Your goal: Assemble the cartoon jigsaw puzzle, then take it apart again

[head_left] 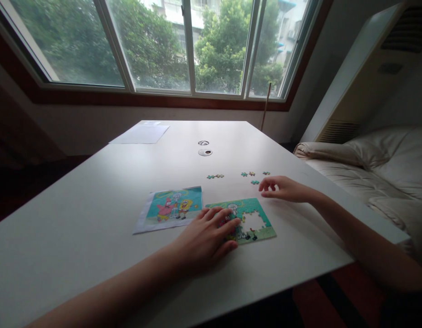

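My left hand lies flat with spread fingers over the left part of a jigsaw puzzle, hiding some of its picture. The puzzle has a green-blue cartoon scene and a white gap at its right side. Just beyond the puzzle's right corner hovers my right hand, fingers curled but apart, with nothing visible in them. Its fingertips are beside a loose puzzle piece. Further pieces lie behind, among them a pair, a single one and a small row. Left of the puzzle is a printed cartoon picture sheet.
The white table stretches toward a window. White papers lie at its far left, and two round cable-hole covers sit in its middle. To the right are a pale sofa and a tall air conditioner.
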Tool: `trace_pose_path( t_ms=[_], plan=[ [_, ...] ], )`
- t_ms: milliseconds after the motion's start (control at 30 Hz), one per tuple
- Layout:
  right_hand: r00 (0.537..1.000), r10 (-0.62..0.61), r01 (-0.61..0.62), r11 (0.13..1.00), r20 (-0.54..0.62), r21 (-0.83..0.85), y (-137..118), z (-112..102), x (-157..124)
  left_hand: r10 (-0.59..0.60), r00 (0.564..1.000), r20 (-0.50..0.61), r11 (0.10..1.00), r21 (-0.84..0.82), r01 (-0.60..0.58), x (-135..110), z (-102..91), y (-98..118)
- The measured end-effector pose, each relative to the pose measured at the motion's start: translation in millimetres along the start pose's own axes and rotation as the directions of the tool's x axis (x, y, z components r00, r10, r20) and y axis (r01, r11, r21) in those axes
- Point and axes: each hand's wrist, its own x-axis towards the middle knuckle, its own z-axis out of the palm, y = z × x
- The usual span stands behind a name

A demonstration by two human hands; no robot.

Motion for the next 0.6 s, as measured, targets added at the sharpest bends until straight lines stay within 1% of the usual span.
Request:
trace_pose_path(
  t_ms=[67, 133, 200, 267, 400, 600],
  plan=[
    [0.993, 0.053, -0.059, 0.997, -0.102, -0.049, 16, -8, 2, 0.012, 1.000, 0.002, 1.000, 0.002, -0.012, -1, -1.7, 0],
    [0.980, 0.107, -0.124, 0.988, -0.169, -0.094, 34, -13, 5, 0.033, 0.999, 0.003, 0.999, 0.007, -0.033, -1, -3.0, 0],
    [0.966, 0.158, -0.182, 0.978, -0.203, -0.105, 49, -13, 8, 0.061, 0.998, 0.002, 0.998, 0.013, -0.061, -2, -3.7, -1],
    [0.957, 0.183, -0.209, 0.973, -0.226, -0.096, 58, -11, 11, 0.087, 0.996, 0.005, 0.996, 0.020, -0.087, -3, -3.9, -1],
    [0.958, 0.173, -0.194, 0.978, -0.231, -0.072, 62, -5, 15, 0.111, 0.994, 0.008, 0.993, 0.031, -0.111, -3, -3.6, 0],
    [0.963, 0.163, -0.183, 0.980, -0.215, -0.074, 59, -4, 15, 0.115, 0.993, 0.009, 0.993, 0.029, -0.115, -3, -3.8, 0]
  ],
)
